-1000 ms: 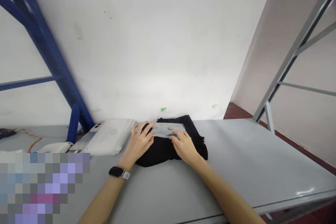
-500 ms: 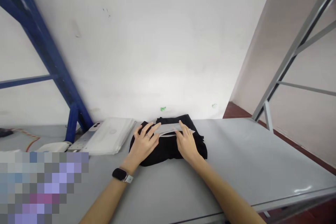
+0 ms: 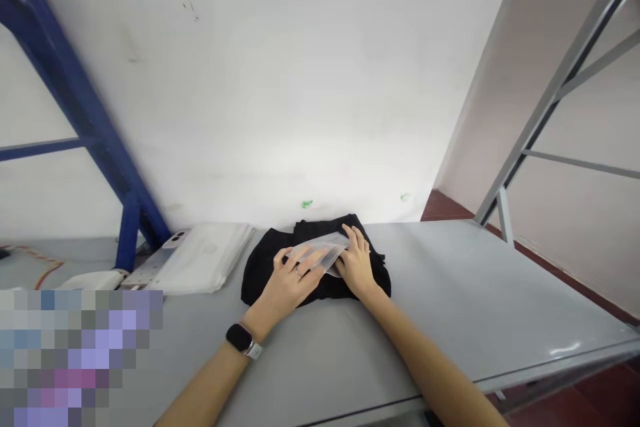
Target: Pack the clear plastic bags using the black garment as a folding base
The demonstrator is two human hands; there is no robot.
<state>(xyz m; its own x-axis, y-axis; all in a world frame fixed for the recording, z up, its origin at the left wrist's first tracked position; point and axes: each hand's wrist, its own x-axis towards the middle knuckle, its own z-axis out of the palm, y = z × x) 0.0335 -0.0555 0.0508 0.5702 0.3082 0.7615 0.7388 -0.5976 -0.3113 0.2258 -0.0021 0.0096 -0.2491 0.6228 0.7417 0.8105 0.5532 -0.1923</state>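
A translucent plastic bag (image 3: 327, 244) lies over a folded black garment (image 3: 265, 265) on the grey table. My left hand (image 3: 290, 281), with a ring and a watch on its wrist, has its fingers bent at the near left side of the bag, and some fingertips look blurred against the film. The bag's right end is gripped by my right hand (image 3: 357, 265), whose thumb is partly hidden at the opening. Between the two hands the film is raised and bent, with its mouth slightly apart. Dark cloth spreads under both hands.
To the left lies a stack of translucent plastic bags (image 3: 203, 259) beside a phone box (image 3: 159, 265). A white device (image 3: 93, 279) sits near a blue metal frame (image 3: 107, 147). A white wall stands behind the grey table (image 3: 450, 293); a grey frame (image 3: 543, 120) rises at the right.
My left hand has moved right and nearer to me along the bag. The film has turned from a flat strip to a tilted, more opened shape. My right hand stays at its right end.
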